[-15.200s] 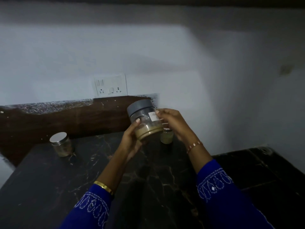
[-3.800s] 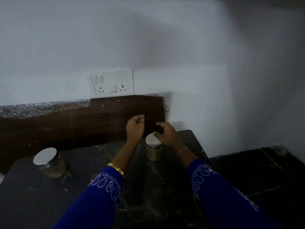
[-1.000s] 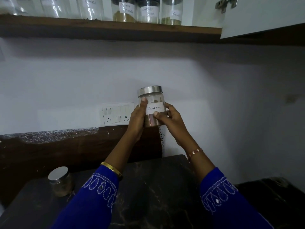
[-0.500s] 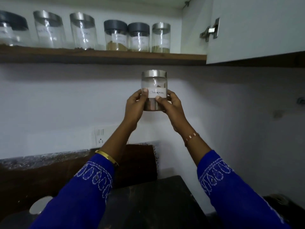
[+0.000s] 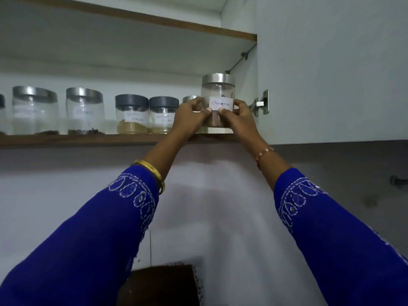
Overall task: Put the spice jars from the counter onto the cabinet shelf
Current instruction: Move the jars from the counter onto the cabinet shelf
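Note:
A clear glass spice jar (image 5: 218,91) with a steel lid and a white handwritten label sits at the right end of the cabinet shelf (image 5: 88,139). My left hand (image 5: 189,117) grips its left side and my right hand (image 5: 237,117) grips its right side. The jar's base rests at or just above the shelf board; I cannot tell which. Several other labelled jars stand in a row to its left, among them two grey-lidded jars (image 5: 131,113) (image 5: 163,114). One more steel-lidded jar (image 5: 189,98) is mostly hidden behind my left hand.
The open white cabinet door (image 5: 331,69) hangs right of the jar, with its hinge (image 5: 260,104) close to my right hand. Another shelf board (image 5: 154,18) runs above. A dark brown backsplash (image 5: 163,283) shows at the bottom. The counter is out of view.
Both hands have lifted the cinnamon jar from below shelf level up to the shelf's right end. My view has tilted upward, so the counter has dropped out of sight.

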A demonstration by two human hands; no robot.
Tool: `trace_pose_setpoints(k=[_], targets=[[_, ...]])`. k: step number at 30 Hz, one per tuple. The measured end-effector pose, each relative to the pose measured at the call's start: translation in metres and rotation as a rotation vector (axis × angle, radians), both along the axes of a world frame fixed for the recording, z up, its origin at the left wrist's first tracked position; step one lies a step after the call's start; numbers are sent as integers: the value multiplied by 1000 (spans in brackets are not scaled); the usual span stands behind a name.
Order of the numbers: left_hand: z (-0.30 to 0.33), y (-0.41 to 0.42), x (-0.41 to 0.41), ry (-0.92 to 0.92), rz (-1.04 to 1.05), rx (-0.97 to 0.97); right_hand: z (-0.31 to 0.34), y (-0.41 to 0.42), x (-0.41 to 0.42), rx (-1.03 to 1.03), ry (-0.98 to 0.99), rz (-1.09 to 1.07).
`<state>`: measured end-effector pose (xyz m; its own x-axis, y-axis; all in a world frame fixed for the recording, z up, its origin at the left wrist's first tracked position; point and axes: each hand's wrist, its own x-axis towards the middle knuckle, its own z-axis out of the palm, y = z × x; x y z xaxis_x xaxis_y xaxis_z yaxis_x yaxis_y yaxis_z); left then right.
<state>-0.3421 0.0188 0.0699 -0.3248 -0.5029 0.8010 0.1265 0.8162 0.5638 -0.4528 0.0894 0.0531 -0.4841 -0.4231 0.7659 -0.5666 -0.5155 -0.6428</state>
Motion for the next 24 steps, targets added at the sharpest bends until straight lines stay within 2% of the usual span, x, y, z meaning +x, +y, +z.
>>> trace_pose_setpoints(k=[7,10,24], targets=[[4,-25,-46,-73,54,27,15,-28,-40,106,149,-179],[1,-33,-58,-106,125,10,12,-41,-49,159,164,-193],[13,-43,-68,-370,218,-74,17,-57,-61,317,307,-458]])
